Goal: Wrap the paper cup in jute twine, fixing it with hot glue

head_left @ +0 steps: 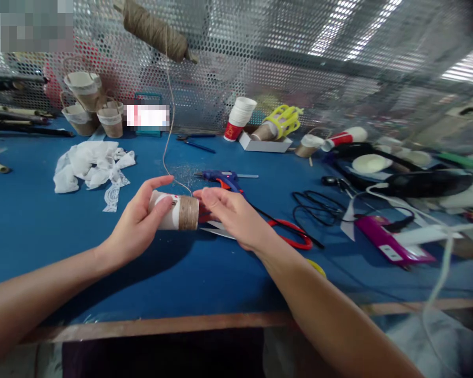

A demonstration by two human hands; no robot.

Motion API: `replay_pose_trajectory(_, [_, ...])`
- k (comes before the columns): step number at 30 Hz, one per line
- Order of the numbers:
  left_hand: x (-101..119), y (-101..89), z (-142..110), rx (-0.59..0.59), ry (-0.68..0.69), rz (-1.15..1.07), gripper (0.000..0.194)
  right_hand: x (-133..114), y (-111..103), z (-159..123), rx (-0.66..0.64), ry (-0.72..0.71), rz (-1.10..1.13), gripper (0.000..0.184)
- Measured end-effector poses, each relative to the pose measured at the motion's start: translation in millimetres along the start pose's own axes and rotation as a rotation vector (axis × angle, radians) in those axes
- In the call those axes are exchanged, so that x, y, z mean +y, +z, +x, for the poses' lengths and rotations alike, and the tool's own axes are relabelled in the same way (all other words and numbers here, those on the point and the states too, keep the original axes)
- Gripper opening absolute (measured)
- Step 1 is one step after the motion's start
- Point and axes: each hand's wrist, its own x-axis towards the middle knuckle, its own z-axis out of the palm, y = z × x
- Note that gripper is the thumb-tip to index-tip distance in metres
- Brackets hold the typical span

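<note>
A white paper cup (174,216) lies sideways between my hands, its right end wound with a band of brown twine (188,214). My left hand (142,218) is closed around the unwound part, thumb along the near side. At the wrapped end, my right hand (228,212) has curled fingers against the cup; part of those fingers is hidden behind the thumb and palm. A thin strand (169,105) runs from the cup up to a hanging twine spool (153,31). Scissors (218,231) lie beneath my right hand, partly covered.
Behind my hands lies a blue glue gun (223,177), with pliers (199,143) farther back. White lace fabric (89,163) is at left, near twine-covered cups (110,121). Stacked paper cups (239,118) stand at the back. Black cable (319,210) and a purple power strip (394,241) occupy the right.
</note>
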Motion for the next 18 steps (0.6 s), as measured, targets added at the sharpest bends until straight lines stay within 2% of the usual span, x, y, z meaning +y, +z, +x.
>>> replay_pose_trajectory(3, [-2.2,-0.4,3.6,-0.005,-0.028,-0.054,0.042,-1.0,-0.2,-1.5,-0.092,0.037,-0.003,0.046])
replay_pose_trajectory(6, [-4.0,-1.0,4.9,-0.018,-0.007,-0.111,0.041,-1.6,-0.5,-1.5,-0.093,-0.024,-0.038,0.043])
replay_pose_trajectory(9, [-7.0,-2.9,8.7,0.004,-0.001,-0.241,0.04,-1.5,-0.1,-1.9,0.006,-0.198,-0.153,0.043])
replay_pose_trajectory(12, [-9.2,-5.6,13.8,-0.027,-0.03,-0.376,0.043,-0.8,1.1,-3.7,0.112,-0.438,-0.387,0.044])
replay_pose_trajectory(15, [-8.4,-7.2,15.5,-0.075,-0.019,-0.378,0.041,1.3,2.5,-5.4,0.114,-0.616,-0.557,0.043])
replay_pose_trajectory(18, [-7.1,-7.0,13.5,-0.1,0.027,-0.315,0.037,4.8,3.5,-5.5,0.068,-0.649,-0.581,0.043])
